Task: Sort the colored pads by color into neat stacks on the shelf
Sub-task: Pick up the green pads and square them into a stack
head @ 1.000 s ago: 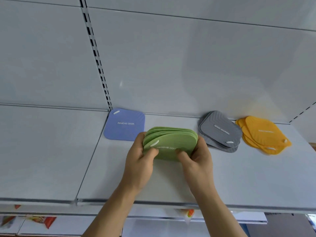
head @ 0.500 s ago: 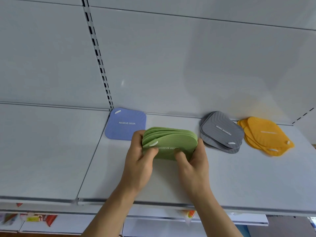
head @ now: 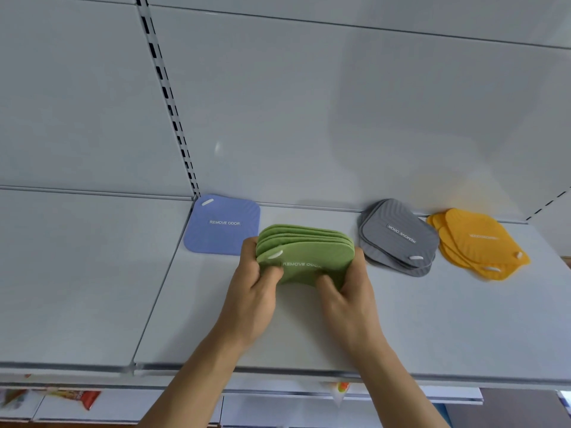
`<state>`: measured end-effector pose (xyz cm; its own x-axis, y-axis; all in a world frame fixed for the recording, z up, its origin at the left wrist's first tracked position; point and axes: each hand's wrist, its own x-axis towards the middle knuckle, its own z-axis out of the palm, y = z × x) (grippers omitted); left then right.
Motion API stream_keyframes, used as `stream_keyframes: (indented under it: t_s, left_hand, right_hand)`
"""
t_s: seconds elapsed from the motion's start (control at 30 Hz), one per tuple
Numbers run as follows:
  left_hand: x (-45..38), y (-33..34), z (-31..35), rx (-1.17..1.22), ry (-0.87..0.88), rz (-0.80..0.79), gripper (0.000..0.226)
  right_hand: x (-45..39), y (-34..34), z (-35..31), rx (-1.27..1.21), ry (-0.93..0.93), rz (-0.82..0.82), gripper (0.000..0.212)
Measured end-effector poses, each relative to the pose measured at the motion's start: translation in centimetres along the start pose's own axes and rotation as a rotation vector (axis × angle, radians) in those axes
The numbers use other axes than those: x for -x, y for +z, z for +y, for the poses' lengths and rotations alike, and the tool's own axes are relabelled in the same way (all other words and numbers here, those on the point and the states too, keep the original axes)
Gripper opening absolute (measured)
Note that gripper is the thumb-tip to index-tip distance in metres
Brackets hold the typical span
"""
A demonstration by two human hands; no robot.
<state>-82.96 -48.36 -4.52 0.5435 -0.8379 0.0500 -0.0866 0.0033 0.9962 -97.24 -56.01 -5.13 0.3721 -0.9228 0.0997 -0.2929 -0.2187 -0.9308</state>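
A bundle of several green pads stands on edge on the white shelf, its faces fanned toward the back. My left hand grips its left side and my right hand grips its right side, thumbs on the front pad. A blue pad lies flat at the back left. To the right lies a loose stack of grey pads, and farther right a fanned pile of orange pads.
A slotted upright runs up the white back panel. The shelf's front edge is near my forearms. A lower shelf holds colourful packets at the bottom left.
The view has shifted slightly; my hands and the green bundle hold about the same place, with the pads squeezed a little closer together.
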Motion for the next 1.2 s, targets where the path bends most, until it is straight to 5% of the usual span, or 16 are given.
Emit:
stream_keyframes:
  t_s: [0.27, 0.67, 0.9, 1.03, 1.2]
  left_hand:
    - [-1.0, -1.7, -0.5, -0.290, -0.026, -0.022, 0.017]
    - [-1.1, -1.3, -0.7, -0.293, 0.005, -0.096, 0.010]
    - [-5.5, -1.1, -0.3, -0.633, 0.077, 0.115, 0.008]
    - [-8.3, -0.6, -0.5, -0.724, 0.093, 0.147, 0.037]
    - [-9.3, 0.0, -2.2, -0.911, 0.211, 0.176, 0.032]
  right_hand:
    - [-0.7, -1.8, 1.7, 0.311, -0.165, -0.014, 0.021]
    - [-1.1, -1.4, 2.6, 0.307, -0.185, 0.001, 0.019]
    - [-5.5, -1.5, 1.5, 0.323, -0.053, -0.021, 0.016]
    - [-8.2, -1.2, 1.6, 0.313, 0.047, -0.042, 0.029]
    - [-9.2, -0.7, 2.0, 0.426, 0.021, -0.060, 0.042]
